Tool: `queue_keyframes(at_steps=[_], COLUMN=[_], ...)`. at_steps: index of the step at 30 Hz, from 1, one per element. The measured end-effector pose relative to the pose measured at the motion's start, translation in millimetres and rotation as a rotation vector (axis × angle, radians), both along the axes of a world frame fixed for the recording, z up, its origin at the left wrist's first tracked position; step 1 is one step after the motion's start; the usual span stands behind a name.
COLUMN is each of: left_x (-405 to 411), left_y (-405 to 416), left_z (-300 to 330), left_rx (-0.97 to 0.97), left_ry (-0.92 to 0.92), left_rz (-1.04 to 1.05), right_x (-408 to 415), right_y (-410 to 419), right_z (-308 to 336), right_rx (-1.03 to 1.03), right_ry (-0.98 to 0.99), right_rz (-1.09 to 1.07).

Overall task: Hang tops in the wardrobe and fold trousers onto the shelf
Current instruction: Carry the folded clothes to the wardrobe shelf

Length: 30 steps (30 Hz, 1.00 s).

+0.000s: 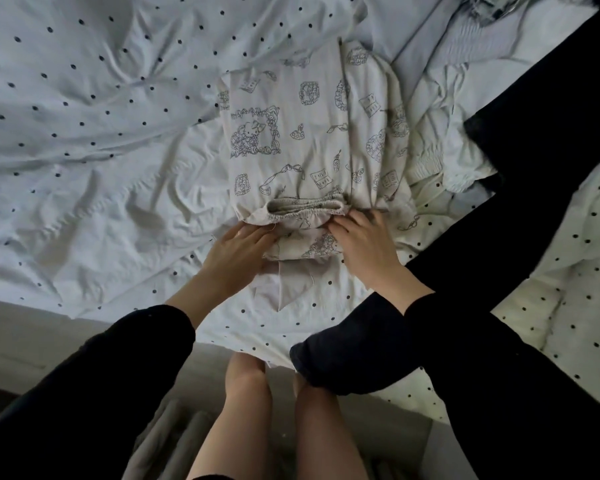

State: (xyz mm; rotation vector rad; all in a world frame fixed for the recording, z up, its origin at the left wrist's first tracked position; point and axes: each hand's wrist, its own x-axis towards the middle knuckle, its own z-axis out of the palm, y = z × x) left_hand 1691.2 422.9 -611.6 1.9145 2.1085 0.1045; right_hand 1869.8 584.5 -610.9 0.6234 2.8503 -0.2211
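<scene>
Your two hands meet at the near end of the cream printed trousers [291, 133], which lie lengthwise on the bed and stretch away from your fingertips. The elastic waistband [305, 206] sits doubled over just beyond both hands, between them. Your left hand [238, 249] lies at the left edge of the folded end, fingers fairly straight and tucked against or slightly under the cloth; you are not gripping with a closed fist there. Your right hand [364, 239] rests on top of the right part of the fold, fingers spread and pressing the fabric flat. A flap of the same cloth hangs toward you from under your palms.

Under everything is a white sheet with dark dots [84, 116], wrinkled, spreading far to the left of your left hand. To the right of your right hand lies a heap of pale garments [440, 133], touching the trousers' edge. A black garment [541, 109] runs diagonally past your right wrist, and a dotted pillow [575, 289] lies further right. Below your forearms, your bare legs [250, 410] stand by the bed edge.
</scene>
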Motion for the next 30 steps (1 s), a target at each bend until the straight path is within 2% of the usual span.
queue_keyframes(at_steps=[3, 5, 8, 11, 16, 23, 27, 30], left_x=[7.7, 15.0, 23.5, 36.2, 60.9, 46.8, 38.0, 23.0], left_y=[-1.0, -2.9, -12.7, -22.0, -41.7, -43.6, -40.2, -34.5], left_z=[13.0, 30.4, 63.6, 95.9, 126.1, 121.8, 119.8, 121.0], left_rx=[-0.003, -0.101, -0.328, -0.468, -0.734, -0.594, -0.618, -0.602], left_ry=[-0.008, -0.14, -0.297, -0.412, -0.655, -0.75, -0.816, -0.856], left_rz=[0.135, 0.197, 0.292, 0.302, 0.369, 0.456, 0.483, 0.494], right_x=[6.1, 14.2, 27.6, 37.3, 62.8, 54.3, 42.7, 30.0], right_y=[-1.7, -4.8, -13.4, -27.5, -50.6, -31.3, -25.4, -12.0], right_z=[13.2, 33.3, 67.1, 94.8, 130.9, 142.3, 131.9, 129.2], right_rx=[-0.088, -0.151, -0.249, -0.275, -0.675, -0.914, -0.983, -1.162], right_ry=[0.015, -0.007, -0.181, -0.409, -0.628, -0.61, -0.612, -0.578], right_rz=[-0.009, -0.035, -0.006, 0.04, -0.132, -0.354, -0.432, -0.592])
